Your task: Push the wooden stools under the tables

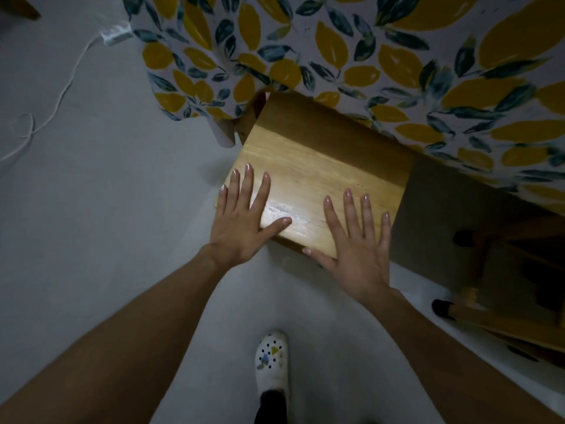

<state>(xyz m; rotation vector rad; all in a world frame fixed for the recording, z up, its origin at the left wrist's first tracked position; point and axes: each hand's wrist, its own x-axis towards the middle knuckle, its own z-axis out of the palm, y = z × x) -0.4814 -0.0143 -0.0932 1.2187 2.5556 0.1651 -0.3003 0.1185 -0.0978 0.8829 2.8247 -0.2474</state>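
A wooden stool (318, 166) with a square light-wood seat stands on the grey floor, its far edge tucked under the hanging edge of a table covered by a yellow-and-blue leaf-print cloth (367, 50). My left hand (241, 221) lies flat on the seat's near left corner, fingers spread. My right hand (357, 243) lies flat on the seat's near right corner, fingers spread too. Neither hand grips anything. The stool's legs are hidden beneath the seat.
Another wooden stool (501, 304) with dark-tipped legs sits in shadow under the table at the right. A white cable (58, 96) trails across the floor at the left toward a small white adapter (114, 35). My white patterned shoe (272, 359) is below.
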